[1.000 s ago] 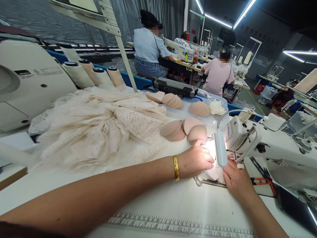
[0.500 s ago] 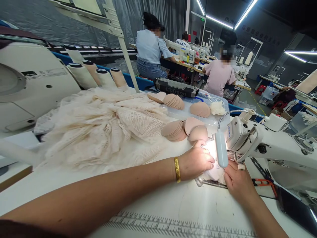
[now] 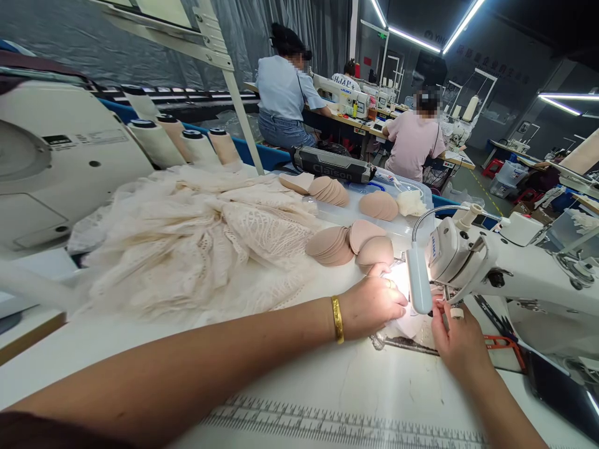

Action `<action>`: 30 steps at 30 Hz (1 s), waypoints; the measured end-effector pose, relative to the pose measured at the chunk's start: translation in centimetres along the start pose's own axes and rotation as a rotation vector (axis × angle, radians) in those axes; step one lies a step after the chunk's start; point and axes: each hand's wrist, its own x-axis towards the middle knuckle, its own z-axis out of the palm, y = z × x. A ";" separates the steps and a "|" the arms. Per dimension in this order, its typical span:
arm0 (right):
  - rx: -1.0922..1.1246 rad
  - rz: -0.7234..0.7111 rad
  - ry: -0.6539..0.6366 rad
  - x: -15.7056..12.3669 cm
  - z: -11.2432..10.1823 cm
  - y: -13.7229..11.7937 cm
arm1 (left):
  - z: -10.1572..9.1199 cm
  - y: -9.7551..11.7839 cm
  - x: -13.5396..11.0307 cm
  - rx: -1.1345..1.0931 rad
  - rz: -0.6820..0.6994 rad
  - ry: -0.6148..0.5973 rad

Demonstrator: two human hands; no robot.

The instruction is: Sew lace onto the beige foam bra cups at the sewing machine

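Observation:
My left hand (image 3: 374, 305), with a gold bracelet at its wrist, is closed on a white piece of fabric (image 3: 410, 323) under the bright lamp; glare hides some of its edge. The fabric lies at the needle area of a white sewing machine (image 3: 510, 255). My right hand (image 3: 461, 340) is beside the presser foot, thumb and fingers stretched out and apart. The small lamp head (image 3: 418, 280) and the machine partly cover its fingertips. Beige pads (image 3: 374, 252) lie just behind my left hand, next to another fanned stack (image 3: 330, 245).
Cream lace fabric (image 3: 206, 243) is heaped on the left, with thread cones (image 3: 154, 142) behind it. A clear plastic tray (image 3: 421, 224) holds more pads. Orange-handled scissors (image 3: 508, 343) and a dark flat device (image 3: 556, 393) lie at right. A printed ruler (image 3: 327, 424) runs along the front.
My right hand has shifted slightly right, its fingers coming away from the white fabric toward the presser foot. My left hand stays almost in place on the fabric.

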 end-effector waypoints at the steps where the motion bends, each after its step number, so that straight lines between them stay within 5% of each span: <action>1: -0.008 0.003 0.000 0.0 0.0 0.0 | -0.1 0.0 0.0 -0.015 0.011 -0.007; 19: 0.039 0.014 -0.091 -0.3 -0.4 0.2 | -0.3 -0.3 0.2 -0.090 -0.008 -0.059; 27: 0.269 -0.051 -0.430 0.1 -2.2 -0.4 | -1.3 1.8 -0.1 -0.068 0.044 -0.042; 30: 0.308 -0.071 -0.443 0.3 -2.3 -0.7 | -1.5 2.5 -0.2 -0.064 0.049 -0.033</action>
